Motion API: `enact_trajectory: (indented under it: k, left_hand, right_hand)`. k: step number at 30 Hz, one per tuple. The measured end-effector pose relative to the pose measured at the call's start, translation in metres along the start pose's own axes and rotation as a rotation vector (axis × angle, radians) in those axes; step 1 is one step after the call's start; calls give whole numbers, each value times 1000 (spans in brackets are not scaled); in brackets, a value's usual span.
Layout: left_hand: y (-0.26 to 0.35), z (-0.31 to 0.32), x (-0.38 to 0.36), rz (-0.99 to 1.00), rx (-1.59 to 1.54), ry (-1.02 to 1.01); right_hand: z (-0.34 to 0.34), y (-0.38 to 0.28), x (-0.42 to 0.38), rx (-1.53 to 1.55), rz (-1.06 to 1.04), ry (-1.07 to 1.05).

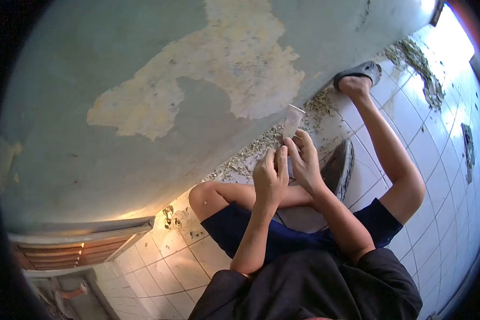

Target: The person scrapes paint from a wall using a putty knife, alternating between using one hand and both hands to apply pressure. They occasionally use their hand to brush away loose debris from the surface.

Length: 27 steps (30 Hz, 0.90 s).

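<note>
Scraper [292,121] held over the wall [64,106] edge of the tiled floor [442,213]: right hand [306,160] pinches its lower end; left hand [271,176] close beside, grip cannot be told. Judged light, stiff; best held low, off the blade.

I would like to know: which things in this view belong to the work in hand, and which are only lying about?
Apparently part of the work:
- scraper, in the right hand; left hand close by
- wall with its bare patch

Seemingly just about:
- flakes along the wall's foot
- dark scrap on the tiles, material unclear
</note>
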<state>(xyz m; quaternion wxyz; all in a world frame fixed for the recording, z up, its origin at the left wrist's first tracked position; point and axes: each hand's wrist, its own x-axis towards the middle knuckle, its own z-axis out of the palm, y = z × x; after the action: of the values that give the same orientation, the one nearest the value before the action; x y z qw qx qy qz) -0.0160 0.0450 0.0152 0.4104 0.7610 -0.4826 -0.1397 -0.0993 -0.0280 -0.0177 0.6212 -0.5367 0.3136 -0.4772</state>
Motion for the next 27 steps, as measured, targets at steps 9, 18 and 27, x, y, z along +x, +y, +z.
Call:
enact_trajectory:
  k: [9, 18, 27]
  left_hand:
    - [-11, -20, -1, -22, -438, -80]
    - [61, -105, 52, 100, -677, 27]
    - [79, -75, 77, 234, -474, 298]
  right_hand:
    - [28, -73, 29, -35, 2, -213]
    - [102, -186, 87, 126, 4, -442]
    - [98, -160, 127, 333, -54, -338]
